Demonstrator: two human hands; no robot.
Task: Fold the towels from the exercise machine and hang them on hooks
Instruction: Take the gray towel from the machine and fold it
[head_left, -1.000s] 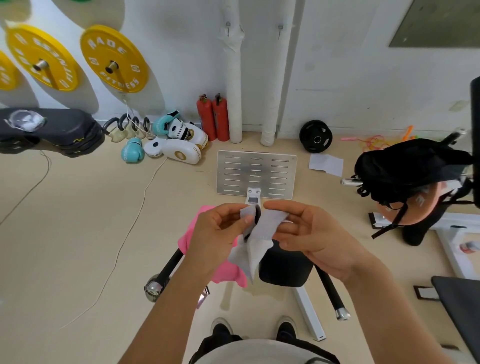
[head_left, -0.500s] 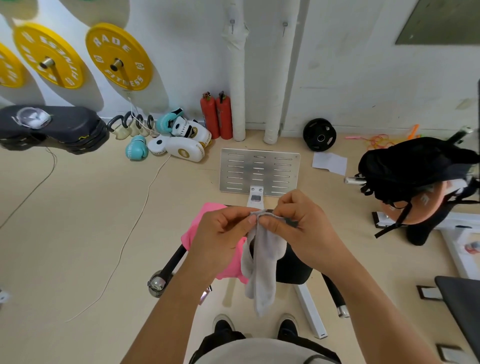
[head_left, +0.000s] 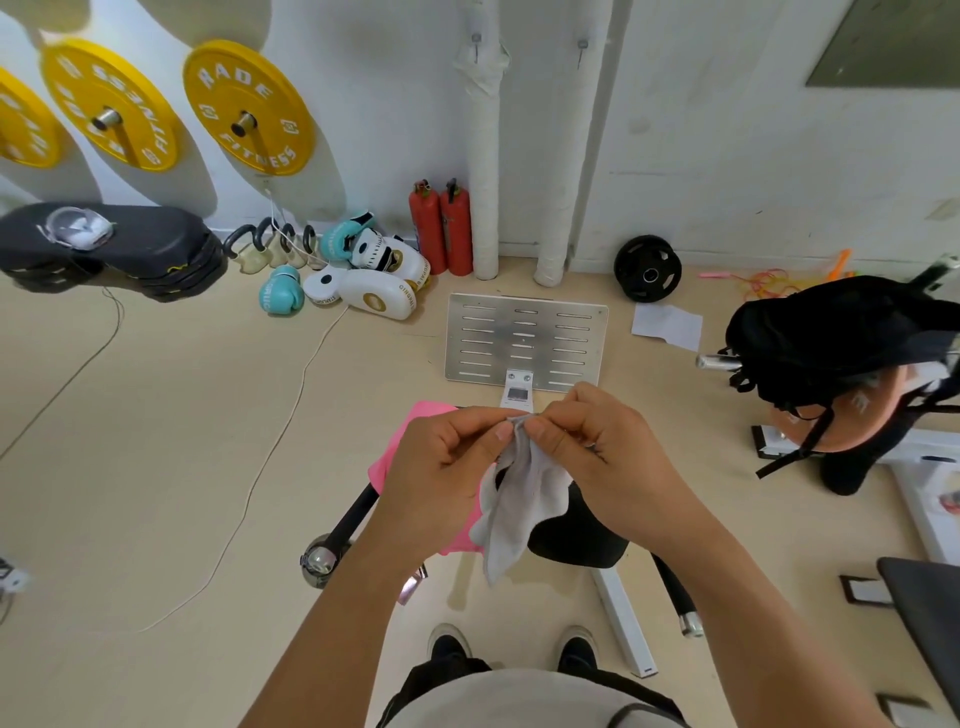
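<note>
— Why are both hands bunched so close together?
— The left hand (head_left: 447, 462) and right hand (head_left: 602, 457) each pinch the grey towel (head_left: 519, 509) by its top edge, fingers clenched on it, so it hangs doubled above the machine (head_left: 576, 535).
— And the pink towel (head_left: 410, 431)?
— Draped on the machine, waiting. No containers that I can see.

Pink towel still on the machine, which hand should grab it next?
Left, probably. The left hand sits directly over the pink towel, which lies on the machine's left side. Both hands pinch the grey towel now; the right hand could keep its grip alone.
</note>
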